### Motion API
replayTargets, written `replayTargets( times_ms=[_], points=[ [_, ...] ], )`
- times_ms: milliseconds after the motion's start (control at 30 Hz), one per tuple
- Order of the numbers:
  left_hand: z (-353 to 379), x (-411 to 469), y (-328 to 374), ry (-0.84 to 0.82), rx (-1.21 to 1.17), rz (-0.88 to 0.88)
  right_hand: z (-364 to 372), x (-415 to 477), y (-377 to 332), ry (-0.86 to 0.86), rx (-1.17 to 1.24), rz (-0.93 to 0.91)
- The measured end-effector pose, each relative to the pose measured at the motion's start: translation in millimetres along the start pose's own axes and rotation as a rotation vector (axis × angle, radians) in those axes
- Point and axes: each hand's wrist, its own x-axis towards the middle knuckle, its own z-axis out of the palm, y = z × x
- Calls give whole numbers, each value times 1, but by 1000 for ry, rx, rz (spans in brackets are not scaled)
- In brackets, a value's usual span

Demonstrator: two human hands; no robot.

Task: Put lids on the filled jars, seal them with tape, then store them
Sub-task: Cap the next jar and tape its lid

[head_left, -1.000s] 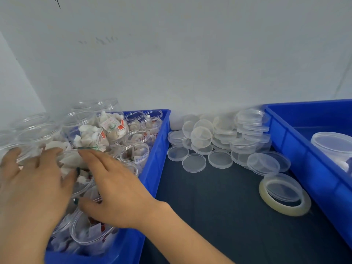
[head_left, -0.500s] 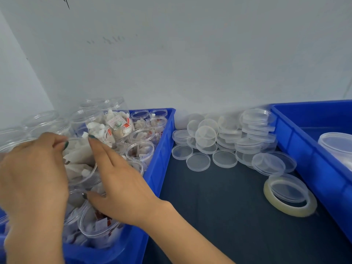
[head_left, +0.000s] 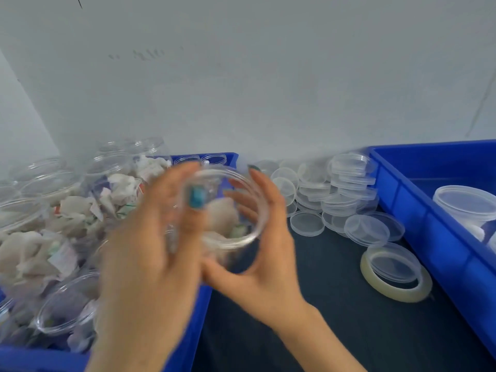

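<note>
1. Gripping a clear filled jar [head_left: 228, 210] between them, two bare hands hold it up over the right edge of the left blue bin [head_left: 198, 312], its open mouth tipped toward the camera.
2. On the jar's right side, the right hand [head_left: 257, 264] curls around the wall, thumb below and fingers [head_left: 261, 189] spread up along the far rim.
3. Closer to the camera and heavily blurred, the left hand [head_left: 150, 264] covers the jar's left side; its fingers are pressed against the wall, and a teal-painted nail [head_left: 197, 198] shows at the rim.
4. White pieces with bits of red and green are visible inside the held jar through the clear plastic; no lid is on it.
5. Crowded into the left blue bin are more filled jars [head_left: 53, 224] with open tops, packed with the same pale contents.
6. A heap of clear round lids [head_left: 346, 189] sits against the wall on the dark table [head_left: 335, 331], between the two bins, with several single lids lying flat in front of it.
7. Near the table's right side, a roll of clear tape [head_left: 397, 291] lies flat, and one lid [head_left: 393, 261] rests on top of it, partly over its hole.
8. Along the right edge stands a second blue bin [head_left: 429, 237], holding a clear jar with its lid on [head_left: 467, 202]; what else is in that bin cannot be made out.
</note>
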Motion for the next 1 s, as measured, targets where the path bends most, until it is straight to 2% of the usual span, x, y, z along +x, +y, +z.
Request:
replayTargets(
  times_ms=[33,133,267,400,467,533,600,633,733,867,1000],
  points=[
    [14,-8,7,-70,13,55,-16,-8,7,23,-27,37],
    [66,-38,7,-263,-41,-34,-61,-28,30,4,-156,164],
    [126,-33,-25,-391,-130,-141,-95,-46,57,-103,-207,360],
    [164,-35,-49,-428,-229,-171,-123,-49,74,-294,-120,517],
    [175,-33,-59,-398,-282,-157,-140,-42,81,-329,-148,512],
    [183,-33,-64,-402,-319,-139,-153,-27,91,-155,-306,447],
    [190,-34,-68,-397,-369,-133,-169,-5,108,67,-617,429],
    [192,-35,-69,-387,-388,-132,-177,9,117,114,-787,462],
    [197,-38,-72,-355,-404,-127,-203,43,143,21,-1114,573],
    [199,-38,-74,-328,-407,-116,-213,57,163,-189,-1362,573],
    [200,-39,-74,-320,-416,-116,-213,54,167,-124,-1446,507]
  ],
)
